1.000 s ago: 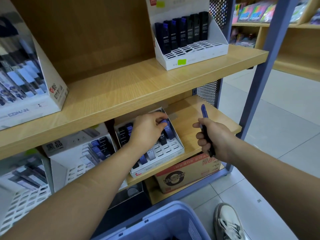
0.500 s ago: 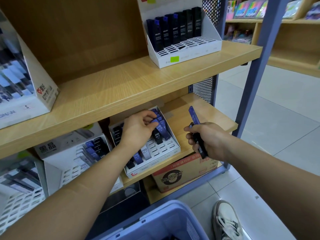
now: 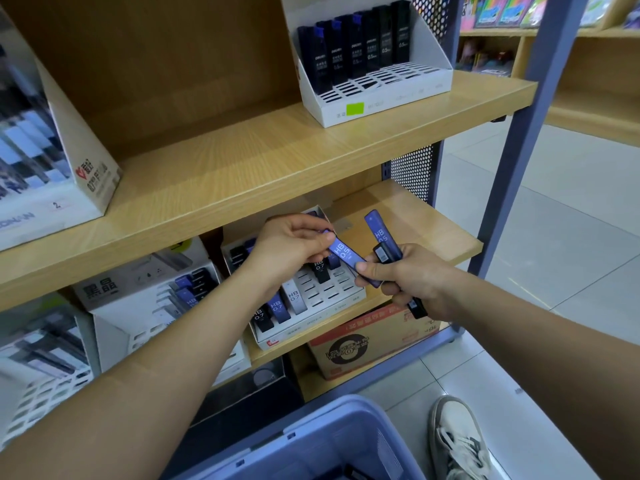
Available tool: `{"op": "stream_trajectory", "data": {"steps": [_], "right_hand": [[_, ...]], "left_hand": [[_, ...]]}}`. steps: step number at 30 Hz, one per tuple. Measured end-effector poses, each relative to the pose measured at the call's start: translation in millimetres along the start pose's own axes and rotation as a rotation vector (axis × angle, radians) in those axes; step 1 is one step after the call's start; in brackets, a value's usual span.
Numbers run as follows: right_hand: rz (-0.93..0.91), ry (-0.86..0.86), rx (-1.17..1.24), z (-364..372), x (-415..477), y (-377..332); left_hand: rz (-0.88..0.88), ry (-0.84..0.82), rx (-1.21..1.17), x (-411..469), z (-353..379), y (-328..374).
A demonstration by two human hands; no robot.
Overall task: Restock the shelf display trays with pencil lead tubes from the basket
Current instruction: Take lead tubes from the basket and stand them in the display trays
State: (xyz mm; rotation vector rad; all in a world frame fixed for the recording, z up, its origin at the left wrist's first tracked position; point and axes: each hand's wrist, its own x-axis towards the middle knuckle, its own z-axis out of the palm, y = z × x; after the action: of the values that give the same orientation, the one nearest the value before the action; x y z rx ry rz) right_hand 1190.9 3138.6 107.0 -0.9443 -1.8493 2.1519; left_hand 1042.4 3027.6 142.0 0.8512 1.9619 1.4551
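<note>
Since a moment ago the left hand (image 3: 294, 245) has come up out of the white display tray (image 3: 330, 294) and met the right hand (image 3: 412, 278) in front of the lower shelf (image 3: 415, 220). Its grip is a pinch: thumb and fingertips hold the upper end of a blue HB 0.5 tube (image 3: 344, 254). That tube slants down to the right, and its lower end lies under the right thumb, so it bridges the two hands just above the tray's right side.

The right grip is clenched round a bundle of tubes (image 3: 388, 249). A second blue tube (image 3: 376, 228) stands up out of the fist, with a black one against it and a black end poking out below.

HB 0.7 tubes stand in the tray's left slots. Down by the person's legs sits the lavender basket (image 3: 341, 445).
</note>
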Motion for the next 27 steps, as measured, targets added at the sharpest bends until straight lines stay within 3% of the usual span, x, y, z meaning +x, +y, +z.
{"op": "stream_trajectory", "data": {"steps": [4,9,16,20,27], "right_hand": [[0.101,-0.061,-0.05,12,-1,-4],[0.201,-0.248,-0.102,40,-6,-5],[0.224,-0.505,-0.238,94,-13,-6],[0.125,-0.466,-0.467,121,-11,0],[0.221,-0.35,-0.318,145,-2,3]], "left_hand": [[0.035,0.128,0.006,-25,-29,-4],[0.0,0.099,0.202,-66,-101,-22],[-0.046,0.41,0.489,-92,-191,-64],[0.022,0.415,0.596,-92,-197,-80],[0.133,0.42,0.621,-79,-185,-81]]}}
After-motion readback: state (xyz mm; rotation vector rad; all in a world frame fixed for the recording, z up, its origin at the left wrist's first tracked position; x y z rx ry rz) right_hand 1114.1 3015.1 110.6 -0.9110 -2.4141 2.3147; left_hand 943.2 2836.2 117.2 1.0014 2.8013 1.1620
